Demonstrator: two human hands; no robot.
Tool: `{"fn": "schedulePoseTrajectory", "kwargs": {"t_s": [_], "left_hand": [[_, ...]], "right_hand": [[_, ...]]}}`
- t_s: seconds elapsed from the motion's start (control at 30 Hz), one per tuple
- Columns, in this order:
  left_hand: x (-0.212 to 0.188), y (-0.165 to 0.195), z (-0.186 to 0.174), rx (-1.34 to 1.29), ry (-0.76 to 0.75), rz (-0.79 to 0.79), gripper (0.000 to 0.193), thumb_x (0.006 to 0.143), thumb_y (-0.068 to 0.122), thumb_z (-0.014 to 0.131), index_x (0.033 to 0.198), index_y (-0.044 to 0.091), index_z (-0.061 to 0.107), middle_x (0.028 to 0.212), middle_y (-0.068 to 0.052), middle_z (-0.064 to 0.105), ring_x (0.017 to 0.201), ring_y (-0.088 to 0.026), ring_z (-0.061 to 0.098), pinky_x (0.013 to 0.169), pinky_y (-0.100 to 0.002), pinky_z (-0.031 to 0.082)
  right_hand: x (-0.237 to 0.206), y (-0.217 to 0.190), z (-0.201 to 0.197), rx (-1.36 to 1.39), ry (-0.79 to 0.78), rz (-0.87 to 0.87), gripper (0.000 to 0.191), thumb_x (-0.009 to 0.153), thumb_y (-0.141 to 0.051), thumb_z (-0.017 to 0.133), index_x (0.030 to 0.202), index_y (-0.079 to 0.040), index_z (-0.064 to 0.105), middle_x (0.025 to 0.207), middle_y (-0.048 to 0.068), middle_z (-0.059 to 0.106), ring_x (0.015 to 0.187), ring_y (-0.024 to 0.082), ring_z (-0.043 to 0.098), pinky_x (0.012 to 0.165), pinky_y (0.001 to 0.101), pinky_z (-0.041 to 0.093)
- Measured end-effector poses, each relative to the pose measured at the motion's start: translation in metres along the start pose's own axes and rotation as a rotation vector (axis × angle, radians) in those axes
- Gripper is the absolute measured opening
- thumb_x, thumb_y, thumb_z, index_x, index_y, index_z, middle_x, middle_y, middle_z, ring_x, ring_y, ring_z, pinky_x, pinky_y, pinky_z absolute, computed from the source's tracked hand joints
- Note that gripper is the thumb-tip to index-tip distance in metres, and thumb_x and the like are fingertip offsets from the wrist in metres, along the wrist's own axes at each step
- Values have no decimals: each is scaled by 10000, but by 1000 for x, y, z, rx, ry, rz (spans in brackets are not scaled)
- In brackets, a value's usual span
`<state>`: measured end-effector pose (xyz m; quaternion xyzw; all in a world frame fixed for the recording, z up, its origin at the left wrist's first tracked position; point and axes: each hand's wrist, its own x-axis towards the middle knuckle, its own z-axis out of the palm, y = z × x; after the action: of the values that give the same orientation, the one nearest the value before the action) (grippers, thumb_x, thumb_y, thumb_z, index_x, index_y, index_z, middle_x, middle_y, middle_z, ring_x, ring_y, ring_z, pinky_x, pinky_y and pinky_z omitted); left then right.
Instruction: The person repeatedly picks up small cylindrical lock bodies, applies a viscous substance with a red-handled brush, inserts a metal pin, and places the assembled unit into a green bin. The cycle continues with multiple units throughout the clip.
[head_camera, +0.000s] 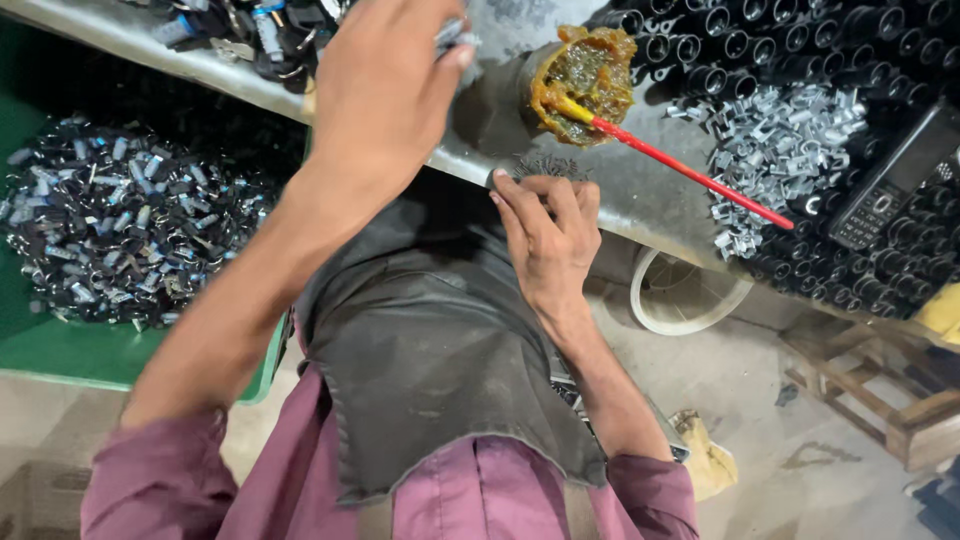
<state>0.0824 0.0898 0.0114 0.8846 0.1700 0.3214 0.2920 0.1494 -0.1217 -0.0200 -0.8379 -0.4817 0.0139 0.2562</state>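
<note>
My left hand (385, 85) reaches forward over the metal bench edge (640, 205) and is closed on a small grey metal part (455, 42) at its fingertips. My right hand (548, 235) rests at the bench edge, fingers curled on something small and dark that I cannot make out. Just beyond it stands a round tin of amber grease (585, 75) with a red stick (690, 170) stuck in it. A dark leather apron (430, 330) hangs over my lap.
A green tray (60, 350) at the left holds a heap of small black and silver parts (120, 235). On the bench lie shiny metal clips (770, 150), several black tubes (800, 45) and a black keypad phone (890, 185). A wooden pallet (880, 385) sits on the floor.
</note>
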Motion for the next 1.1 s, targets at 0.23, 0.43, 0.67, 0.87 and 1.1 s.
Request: {"fn": "schedulePoseTrajectory", "kwargs": {"t_s": [0.23, 0.43, 0.67, 0.87, 1.1], "left_hand": [[-62, 39, -29, -1203, -376, -923, 365, 1131, 326, 487, 1188, 39, 707, 899, 9, 547, 840, -96, 525, 778, -302, 515], [-99, 56, -8, -1802, -195, -1229, 288, 1058, 217, 591, 1303, 64, 604, 976, -20, 600, 878, -105, 598, 863, -332, 576], [-109, 64, -3, -1668, -216, -1231, 236, 1064, 188, 642, 1254, 55, 599, 1001, 2, 626, 836, -79, 587, 727, -246, 510], [-108, 66, -4, -1570, -230, -1213, 263, 1032, 204, 655, 1243, 47, 651, 984, 2, 661, 791, -63, 591, 710, -221, 522], [-95, 65, -14, -1508, -291, -1129, 311, 1051, 201, 657, 1278, -9, 682, 1055, -14, 702, 781, -52, 546, 685, -212, 481]], "right_hand": [[-2, -12, -24, 576, -36, 279, 212, 923, 82, 760, 1073, -61, 714, 1078, 48, 710, 1032, 160, 629, 887, 272, 517], [-9, -26, -32, 1191, 24, 485, 222, 946, 170, 698, 1057, -14, 642, 1185, 99, 631, 1074, 161, 650, 992, 273, 550], [-12, -35, -31, 1143, 33, 518, 213, 929, 165, 722, 1048, 2, 656, 1214, 71, 551, 1079, 143, 622, 947, 278, 567], [-18, -34, -34, 1114, 20, 508, 215, 941, 168, 733, 1059, 3, 660, 1184, 69, 557, 1080, 117, 591, 968, 240, 520], [-25, -21, -29, 1621, -15, 627, 375, 970, 89, 752, 1237, -69, 541, 1176, 60, 550, 1049, 131, 594, 842, 276, 564]]}}
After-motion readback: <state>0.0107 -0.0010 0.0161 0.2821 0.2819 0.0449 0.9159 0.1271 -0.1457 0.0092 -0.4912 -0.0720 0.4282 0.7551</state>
